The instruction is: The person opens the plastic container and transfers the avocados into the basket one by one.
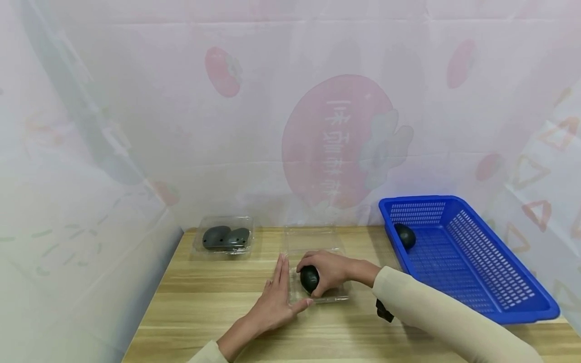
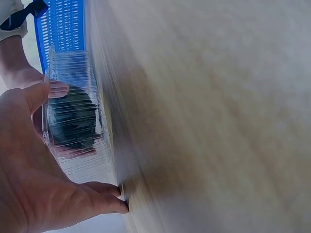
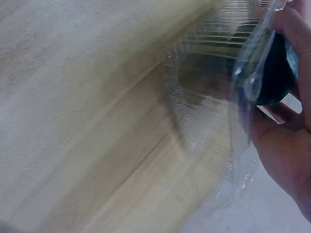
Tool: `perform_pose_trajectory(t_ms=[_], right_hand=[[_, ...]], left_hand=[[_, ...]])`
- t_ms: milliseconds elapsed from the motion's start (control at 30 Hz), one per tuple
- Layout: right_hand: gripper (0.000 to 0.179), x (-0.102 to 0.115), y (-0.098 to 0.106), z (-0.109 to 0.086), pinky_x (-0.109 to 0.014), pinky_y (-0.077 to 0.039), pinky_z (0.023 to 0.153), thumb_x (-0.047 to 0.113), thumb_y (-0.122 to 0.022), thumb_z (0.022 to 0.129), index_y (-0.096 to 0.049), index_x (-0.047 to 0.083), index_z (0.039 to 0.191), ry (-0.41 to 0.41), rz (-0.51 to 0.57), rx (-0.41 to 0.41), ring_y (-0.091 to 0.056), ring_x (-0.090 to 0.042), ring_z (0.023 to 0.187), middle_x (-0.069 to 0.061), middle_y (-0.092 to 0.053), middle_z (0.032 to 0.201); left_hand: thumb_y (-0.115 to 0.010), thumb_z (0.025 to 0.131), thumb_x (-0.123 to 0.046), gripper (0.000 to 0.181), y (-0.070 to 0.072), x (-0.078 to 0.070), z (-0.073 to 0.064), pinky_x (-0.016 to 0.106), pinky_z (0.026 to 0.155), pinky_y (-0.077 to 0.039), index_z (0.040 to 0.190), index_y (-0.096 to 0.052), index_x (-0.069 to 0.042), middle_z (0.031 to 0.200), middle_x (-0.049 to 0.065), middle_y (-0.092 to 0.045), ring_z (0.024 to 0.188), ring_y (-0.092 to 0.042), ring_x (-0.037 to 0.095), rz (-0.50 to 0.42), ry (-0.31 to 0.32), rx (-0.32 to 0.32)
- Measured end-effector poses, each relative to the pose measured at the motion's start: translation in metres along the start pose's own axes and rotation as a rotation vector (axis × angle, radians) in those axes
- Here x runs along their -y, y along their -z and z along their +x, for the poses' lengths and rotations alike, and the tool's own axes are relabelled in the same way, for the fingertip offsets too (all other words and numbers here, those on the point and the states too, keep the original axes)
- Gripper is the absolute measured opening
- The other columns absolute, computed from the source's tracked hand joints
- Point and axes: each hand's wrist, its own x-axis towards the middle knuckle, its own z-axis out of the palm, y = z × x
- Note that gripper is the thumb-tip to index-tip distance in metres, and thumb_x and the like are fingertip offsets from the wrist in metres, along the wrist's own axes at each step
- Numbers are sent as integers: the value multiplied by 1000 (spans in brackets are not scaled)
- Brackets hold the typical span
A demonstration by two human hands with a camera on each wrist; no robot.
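Note:
An open clear plastic clamshell box (image 1: 338, 298) lies in front of me, its lid (image 1: 313, 238) folded back toward the wall. My right hand (image 1: 330, 269) grips a dark green avocado (image 1: 310, 279) within the box; in the left wrist view the avocado (image 2: 73, 119) shows through the ribbed plastic. Along the box's left side rest the straight fingers of my left hand (image 1: 272, 305), the thumb spread across its front rim. In the right wrist view, the curled right hand (image 3: 286, 145) partly hides the avocado (image 3: 277, 73).
On the right stands a blue plastic basket (image 1: 472, 262) with another avocado (image 1: 405, 236) at its left wall. A closed clear box (image 1: 247, 247) holding dark green avocados (image 1: 217, 238) sits at the back left. The wooden table (image 1: 204, 312) meets a printed cloth wall (image 1: 254, 176) behind.

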Motion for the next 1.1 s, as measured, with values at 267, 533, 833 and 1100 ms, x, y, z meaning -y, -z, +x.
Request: perform_pose_trajectory(t_ms=[267,533,833,1100], right_hand=[[68,-8,-4,-4,-26,-54,91,24,-93,74,-67,8,136,76,30,-87,-63,-11,110,-2,-67,128],[67,-13,-4,-8,-27,-55,91,26,-94,73,-68,8,133,106,105,-170,-65,-14,112,-3,-68,131],[69,-14,6,-16,-29,-56,92,30,-93,77,-67,10,138,52,229,-204,-64,-15,116,-2,-67,136],[70,-14,12,-22,-30,-56,92,33,-92,79,-65,15,141,37,266,-229,-63,-21,123,-2,-66,140]], left_hand=[[-66,95,-69,121,-1,-2,0,75,118,-25,169,4,-3,177,11,17,150,-38,50,7,-11,-16],[-69,96,-64,120,-1,-2,-1,76,118,-23,169,4,-3,177,10,17,152,-33,50,-3,-8,-20],[-69,97,-60,118,-1,-3,-1,75,120,-21,170,6,-7,177,8,18,154,-31,48,-13,8,-14],[-70,97,-59,117,0,-4,0,77,117,-23,170,4,-4,177,8,18,150,-37,51,-10,6,-10]])
